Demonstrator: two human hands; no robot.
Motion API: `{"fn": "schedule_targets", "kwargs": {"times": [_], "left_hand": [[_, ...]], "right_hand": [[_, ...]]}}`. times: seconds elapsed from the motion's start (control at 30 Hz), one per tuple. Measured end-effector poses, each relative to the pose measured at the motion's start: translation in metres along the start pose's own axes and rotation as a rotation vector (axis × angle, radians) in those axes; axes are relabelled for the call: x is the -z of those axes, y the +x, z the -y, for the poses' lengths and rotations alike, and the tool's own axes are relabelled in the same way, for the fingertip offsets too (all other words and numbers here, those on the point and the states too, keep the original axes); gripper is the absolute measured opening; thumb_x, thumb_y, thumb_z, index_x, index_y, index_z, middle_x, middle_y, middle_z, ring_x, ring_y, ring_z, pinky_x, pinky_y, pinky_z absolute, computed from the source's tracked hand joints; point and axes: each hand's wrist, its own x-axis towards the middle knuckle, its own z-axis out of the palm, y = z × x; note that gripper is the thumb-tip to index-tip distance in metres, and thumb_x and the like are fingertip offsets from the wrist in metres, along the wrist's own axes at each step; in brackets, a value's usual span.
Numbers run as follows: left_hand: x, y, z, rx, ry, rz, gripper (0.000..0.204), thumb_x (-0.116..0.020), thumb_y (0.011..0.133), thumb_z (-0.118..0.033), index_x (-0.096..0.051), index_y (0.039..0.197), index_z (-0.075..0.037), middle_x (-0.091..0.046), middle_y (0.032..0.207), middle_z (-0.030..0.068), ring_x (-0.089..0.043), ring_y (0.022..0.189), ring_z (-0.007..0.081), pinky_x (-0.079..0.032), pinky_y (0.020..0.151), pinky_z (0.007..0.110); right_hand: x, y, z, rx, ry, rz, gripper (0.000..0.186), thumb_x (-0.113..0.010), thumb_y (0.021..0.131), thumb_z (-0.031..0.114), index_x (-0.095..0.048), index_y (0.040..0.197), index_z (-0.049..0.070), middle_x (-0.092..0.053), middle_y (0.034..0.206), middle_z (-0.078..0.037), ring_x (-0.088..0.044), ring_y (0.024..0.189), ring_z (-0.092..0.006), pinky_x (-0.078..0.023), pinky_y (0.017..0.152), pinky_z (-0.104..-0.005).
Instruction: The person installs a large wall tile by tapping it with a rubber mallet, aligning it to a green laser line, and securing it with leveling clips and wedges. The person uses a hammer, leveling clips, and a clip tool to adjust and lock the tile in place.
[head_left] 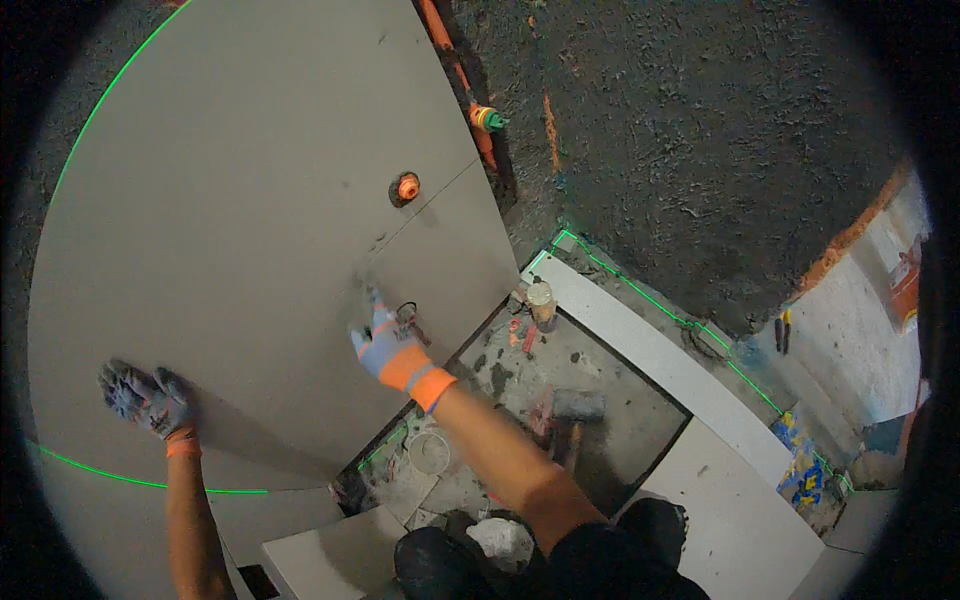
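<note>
A large grey tile [230, 200] stands as a wall surface at the left. My left hand [148, 400], in a grey work glove with an orange cuff, lies on it with the fingers spread. Farther right, my right hand [390, 345], gloved alike, reaches to the lower grey tile [455, 235] near the seam, fingers stretched out and nothing visible in them. Whether its fingertips touch the surface is hard to tell. Just right of it is a small round hole [407, 312] in the tile. Dark smudges mark the seam above the fingertips.
An orange pipe fitting [405, 188] pokes through the tile. On the mortar-spattered floor are a mallet [578, 405], a small jar [541, 300] and a round white rim [430, 452]. Pliers [783, 330] and blue and yellow pieces [800, 470] lie right. Green laser lines cross the surfaces.
</note>
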Motion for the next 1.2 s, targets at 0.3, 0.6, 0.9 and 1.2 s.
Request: {"fn": "schedule_targets", "kwargs": {"times": [0.3,0.6,0.9,1.2], "left_hand": [[-0.001,0.000,0.004,-0.035,0.005,0.011,0.056,-0.036,0.082,-0.033,-0.028,0.124,0.004,-0.028,0.129,0.0215,-0.024,0.120,0.0365,-0.016,0.098,0.046],[0.003,0.002,0.000,0.007,-0.001,0.059,0.057,-0.040,0.079,-0.031,-0.031,0.122,0.005,-0.032,0.125,0.0222,-0.027,0.118,0.0367,-0.017,0.098,0.046],[-0.001,-0.009,0.001,0.082,-0.038,0.113,0.059,-0.047,0.072,-0.030,-0.037,0.119,0.004,-0.036,0.123,0.0194,-0.027,0.118,0.0363,-0.019,0.097,0.047],[0.001,-0.010,-0.003,0.088,-0.055,0.108,0.063,-0.047,0.072,-0.031,-0.031,0.124,0.001,-0.035,0.125,0.0177,-0.028,0.118,0.0353,-0.018,0.098,0.048]], "right_hand": [[0.036,-0.150,-0.101,-0.156,0.939,0.170,0.041,-0.051,0.080,0.013,-0.039,0.116,-0.005,-0.051,0.111,-0.012,-0.053,0.096,-0.0201,-0.043,0.081,-0.0283],[0.035,-0.166,-0.142,-0.490,-0.046,-0.007,0.054,-0.050,0.076,0.034,-0.036,0.120,0.007,-0.047,0.111,-0.018,-0.045,0.100,-0.0357,-0.036,0.086,-0.0382],[0.113,0.022,-0.014,-0.031,-0.149,-0.537,0.045,-0.054,0.072,0.027,-0.046,0.112,0.008,-0.045,0.111,-0.021,-0.044,0.103,-0.0333,-0.036,0.087,-0.0377],[0.111,0.068,0.014,-0.155,-0.098,-0.456,0.052,-0.052,0.072,0.027,-0.043,0.118,0.004,-0.038,0.117,-0.026,-0.039,0.108,-0.0341,-0.034,0.090,-0.0363]]}}
